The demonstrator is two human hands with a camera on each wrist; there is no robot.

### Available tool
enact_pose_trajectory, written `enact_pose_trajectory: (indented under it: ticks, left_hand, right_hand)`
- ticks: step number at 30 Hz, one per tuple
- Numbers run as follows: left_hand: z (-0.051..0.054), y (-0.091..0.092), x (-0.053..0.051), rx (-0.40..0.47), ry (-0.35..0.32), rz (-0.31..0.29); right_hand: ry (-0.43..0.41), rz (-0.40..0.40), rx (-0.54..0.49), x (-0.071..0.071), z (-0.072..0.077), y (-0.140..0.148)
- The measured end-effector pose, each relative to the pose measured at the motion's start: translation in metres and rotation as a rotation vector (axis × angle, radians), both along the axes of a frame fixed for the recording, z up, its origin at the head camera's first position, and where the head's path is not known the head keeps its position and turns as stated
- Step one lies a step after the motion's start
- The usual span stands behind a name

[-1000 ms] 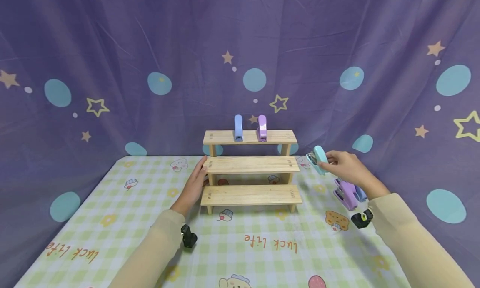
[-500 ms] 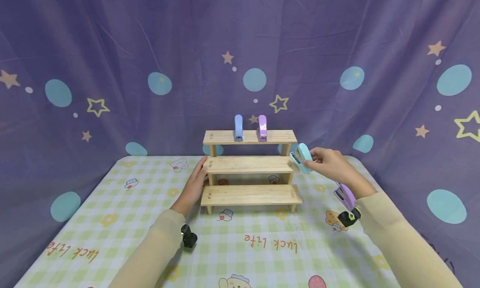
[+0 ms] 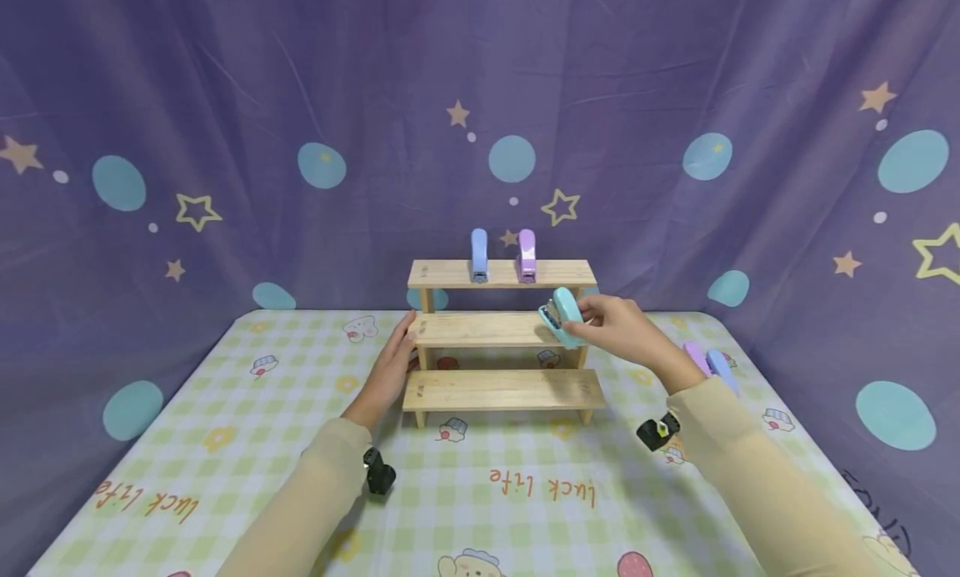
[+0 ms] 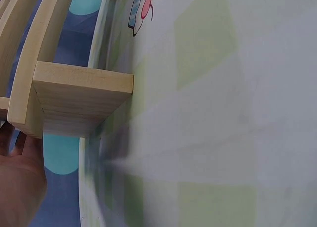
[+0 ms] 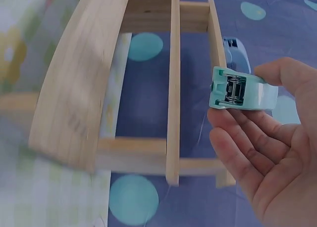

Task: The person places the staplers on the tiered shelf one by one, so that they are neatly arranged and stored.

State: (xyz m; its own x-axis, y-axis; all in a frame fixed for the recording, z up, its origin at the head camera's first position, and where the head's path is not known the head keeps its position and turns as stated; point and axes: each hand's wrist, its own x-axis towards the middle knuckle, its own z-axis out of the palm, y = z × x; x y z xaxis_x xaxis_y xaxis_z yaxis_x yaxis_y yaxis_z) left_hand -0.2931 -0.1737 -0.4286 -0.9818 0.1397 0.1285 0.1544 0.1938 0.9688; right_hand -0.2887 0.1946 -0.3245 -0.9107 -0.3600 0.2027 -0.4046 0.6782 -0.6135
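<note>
A three-tier wooden display shelf (image 3: 510, 391) stands on the table. My left hand (image 3: 386, 378) grips the left end of its middle board; in the left wrist view the fingertips are partly hidden behind the wood. My right hand (image 3: 618, 328) pinches a mint-green stapler (image 3: 568, 308) above the right part of the middle board, tilted, with its metal inside showing. The right wrist view shows the thumb on one side of the stapler and fingers on the other. On the top board stand a blue stapler (image 3: 479, 256) and a purple stapler (image 3: 527, 256), side by side.
On the table to the right, partly behind the right forearm, lie another purple stapler (image 3: 696, 356) and another blue stapler (image 3: 722, 368). A checked, printed cloth (image 3: 247, 477) covers the table. A purple patterned curtain (image 3: 375, 85) hangs behind the shelf.
My right hand has carried the mint-green stapler leftward, from right of the shelf to over the middle board's right part. The left hand stays in place at the shelf.
</note>
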Motion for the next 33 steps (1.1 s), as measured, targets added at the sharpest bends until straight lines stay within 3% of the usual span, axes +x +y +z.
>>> enact_pose_trajectory:
  ticks: [16,22,26,33]
  left_hand:
    - [0.001,0.001,-0.001,-0.01,0.014,0.013]
    - [0.02,0.004,0.011,0.02,-0.048,-0.006]
    - [0.029,0.005,0.017,0.01,-0.049,-0.01]
    - [0.005,0.001,0.001,0.017,-0.019,0.001]
  right_hand:
    - [-0.076,0.061,-0.101,-0.011,-0.013,-0.059]
    - [-0.106,0.038,-0.142,-0.013,-0.019,-0.077]
    - [-0.112,0.019,-0.163,-0.016,-0.022,-0.087]
    - [-0.101,0.009,-0.181,-0.02,-0.025,-0.103]
